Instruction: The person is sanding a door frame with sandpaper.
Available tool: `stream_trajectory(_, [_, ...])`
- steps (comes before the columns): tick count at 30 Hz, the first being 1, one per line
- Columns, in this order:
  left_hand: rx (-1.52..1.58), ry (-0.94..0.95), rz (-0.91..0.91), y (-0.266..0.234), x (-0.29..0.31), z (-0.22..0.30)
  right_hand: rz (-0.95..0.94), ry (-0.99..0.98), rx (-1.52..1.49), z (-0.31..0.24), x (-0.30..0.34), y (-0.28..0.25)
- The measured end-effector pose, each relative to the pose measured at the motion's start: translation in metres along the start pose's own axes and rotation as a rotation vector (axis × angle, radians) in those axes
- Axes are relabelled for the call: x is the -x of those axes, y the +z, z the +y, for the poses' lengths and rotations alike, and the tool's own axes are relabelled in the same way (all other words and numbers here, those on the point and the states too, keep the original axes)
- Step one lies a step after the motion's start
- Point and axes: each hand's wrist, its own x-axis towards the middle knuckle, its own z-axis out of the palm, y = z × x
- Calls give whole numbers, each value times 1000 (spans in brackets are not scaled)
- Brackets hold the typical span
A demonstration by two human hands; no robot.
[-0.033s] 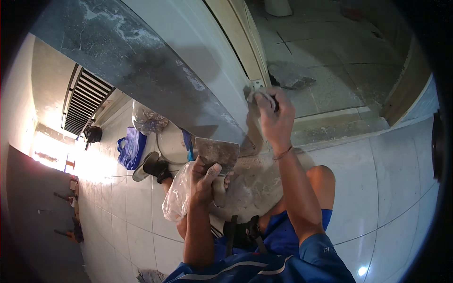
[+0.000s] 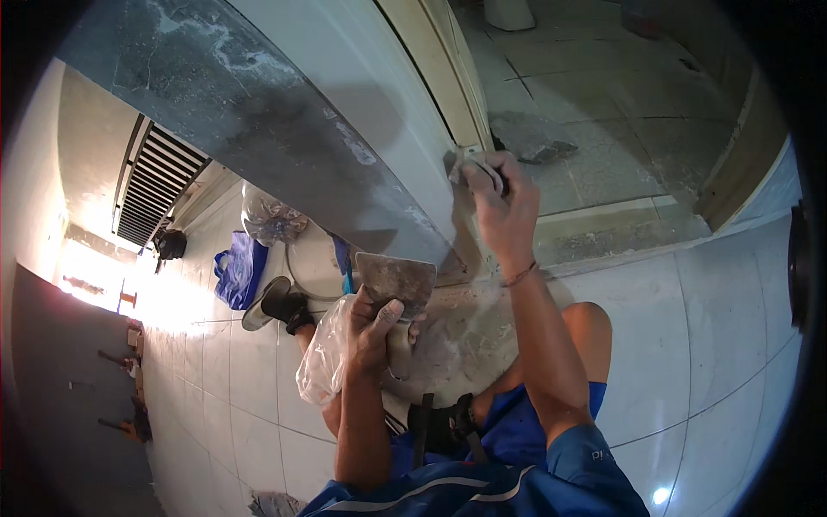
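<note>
My left hand is closed round the pale handle of a wide putty knife, its dusty blade pointing up and away from me. A clear plastic bag lies against my left forearm. My right hand pinches a small folded greyish piece and presses it to the lower part of the door frame. Whether that piece is sandpaper or cloth, I cannot tell; the fingers cover most of it.
A dusty grey panel slants along the wall left of the frame. Beyond the threshold lies a tiled room. On the left floor are a blue bag, a clear bag with contents and my sandaled foot.
My right hand has shifted very slightly at the door frame, with the greyish piece tilting a little in its fingers. The left hand and putty knife stay in place.
</note>
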Motion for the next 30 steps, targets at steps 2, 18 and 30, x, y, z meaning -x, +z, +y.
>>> stream_trajectory(2, [15,-8,11,-2,1,-1,-22,25,-87,-1,-13,4])
stream_trajectory(18, [99,-63,-28,-13,1,-17,-77,-355,339,-1,-25,11])
stream_trajectory(30, [32,17,-72,20,-11,4,80,-268,217,-3,-25,25])
